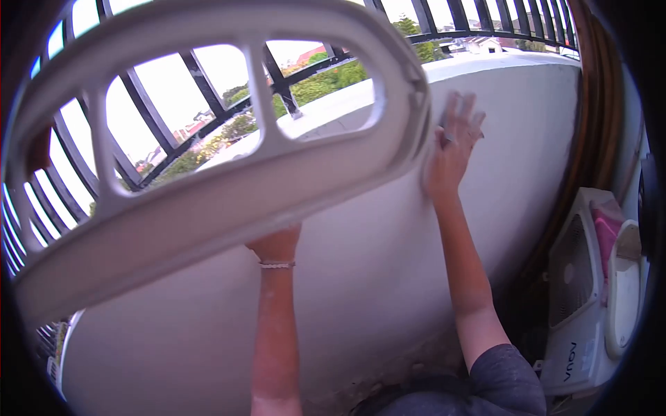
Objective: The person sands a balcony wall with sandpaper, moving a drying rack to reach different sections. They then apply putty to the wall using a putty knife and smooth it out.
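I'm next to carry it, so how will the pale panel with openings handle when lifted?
The pale panel is probably stiff, given its thick rim and crossbars. Its large openings suggest it's light for its size. The smooth surface might feel slippery.

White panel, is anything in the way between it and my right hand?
Nothing visible stands between your right hand and the white panel. The wall lies beyond the hand. Your left hand is at the panel's lower edge, off that path, its fingers hidden.
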Demonstrator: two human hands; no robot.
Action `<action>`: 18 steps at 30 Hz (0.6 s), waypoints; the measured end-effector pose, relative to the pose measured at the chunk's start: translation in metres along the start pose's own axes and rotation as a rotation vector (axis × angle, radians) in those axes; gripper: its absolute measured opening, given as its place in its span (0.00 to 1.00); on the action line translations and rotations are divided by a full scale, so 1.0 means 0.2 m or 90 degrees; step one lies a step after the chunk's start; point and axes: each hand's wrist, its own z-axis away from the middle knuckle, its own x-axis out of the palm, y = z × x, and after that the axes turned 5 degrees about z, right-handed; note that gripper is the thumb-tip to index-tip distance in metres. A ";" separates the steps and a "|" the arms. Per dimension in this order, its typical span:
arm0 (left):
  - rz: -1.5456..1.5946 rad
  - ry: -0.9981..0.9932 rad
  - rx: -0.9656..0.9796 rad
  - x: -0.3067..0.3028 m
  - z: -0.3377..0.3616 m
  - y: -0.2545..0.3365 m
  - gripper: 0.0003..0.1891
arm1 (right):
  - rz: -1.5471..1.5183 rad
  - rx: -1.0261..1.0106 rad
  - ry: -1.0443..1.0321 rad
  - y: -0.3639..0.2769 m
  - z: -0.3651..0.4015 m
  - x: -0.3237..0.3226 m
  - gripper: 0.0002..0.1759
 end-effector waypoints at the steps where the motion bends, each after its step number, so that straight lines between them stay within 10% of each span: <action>1: 0.008 -0.004 -0.008 0.00 0.00 0.00 0.23 | 0.010 -0.015 -0.009 -0.10 0.00 -0.01 0.39; 12: 0.052 -0.058 -0.063 -0.04 -0.06 -0.01 0.25 | -0.050 -0.557 -0.201 -0.10 0.41 -0.06 0.36; 18: 0.036 -0.050 -0.058 -0.03 -0.09 0.01 0.25 | -0.069 -0.104 -0.031 0.00 0.17 -0.06 0.33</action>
